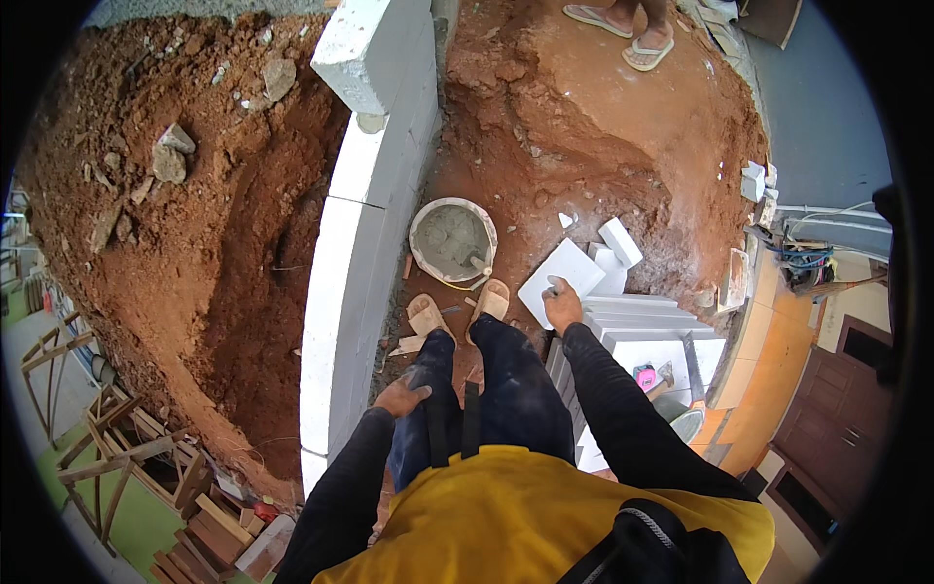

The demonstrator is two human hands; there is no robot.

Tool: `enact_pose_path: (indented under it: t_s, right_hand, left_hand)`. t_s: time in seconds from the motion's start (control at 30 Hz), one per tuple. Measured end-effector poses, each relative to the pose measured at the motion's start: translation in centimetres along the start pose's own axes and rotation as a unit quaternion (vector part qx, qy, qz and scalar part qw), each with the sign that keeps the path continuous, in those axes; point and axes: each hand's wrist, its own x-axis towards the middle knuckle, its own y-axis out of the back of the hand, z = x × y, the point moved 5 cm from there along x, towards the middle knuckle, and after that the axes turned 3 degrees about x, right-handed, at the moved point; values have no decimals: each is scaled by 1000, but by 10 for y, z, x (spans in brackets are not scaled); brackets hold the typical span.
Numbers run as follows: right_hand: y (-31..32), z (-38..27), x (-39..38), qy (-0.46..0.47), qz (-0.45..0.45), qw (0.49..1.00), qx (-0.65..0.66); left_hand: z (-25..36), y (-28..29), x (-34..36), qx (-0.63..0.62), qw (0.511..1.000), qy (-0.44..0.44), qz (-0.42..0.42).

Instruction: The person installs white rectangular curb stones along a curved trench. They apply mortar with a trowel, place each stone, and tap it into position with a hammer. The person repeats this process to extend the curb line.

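Your right hand (561, 304) gripped the near edge of a white block (561, 275), which lay on the red dirt right of the mortar bucket (452, 239). Your left hand (403, 396) rested open on your left knee.

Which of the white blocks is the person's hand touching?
The flat square white block leaning at the front of the stack, under the right hand; the small loose block beyond lies untouched.

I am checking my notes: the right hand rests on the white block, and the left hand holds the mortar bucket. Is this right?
Not quite. In the head view the left hand rests on the person's own knee, apart from the mortar bucket. The right hand does rest on the white block.
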Motion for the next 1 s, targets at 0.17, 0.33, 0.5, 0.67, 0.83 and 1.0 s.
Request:
enact_pose_path:
  t_s: [0.17, 0.33, 0.5, 0.67, 0.83, 1.0]
  right_hand:
    - [-159, -36, 123, 100, -188, 958, -191]
    - [-307, 0, 182, 193, -278, 827, -449]
    - [-356, 25, 217, 176, -319, 759, -540]
    - [-311, 27, 232, 123, -409, 730, -533]
    - [-219, 18, 211, 238, -292, 782, -497]
    - [-142, -24, 176, 239, -215, 835, -447]
  left_hand:
    - [-37, -95, 90, 11, 995, 99, -31]
    - [-70, -119, 115, -9, 999, 27, 20]
    - [-54, -51, 256, -144, 955, -84, 247]
    - [-7, 36, 448, -457, 848, -52, 263]
    - [30, 42, 484, -465, 865, -96, 160]
    - [114, 27, 439, -345, 883, -153, 280]
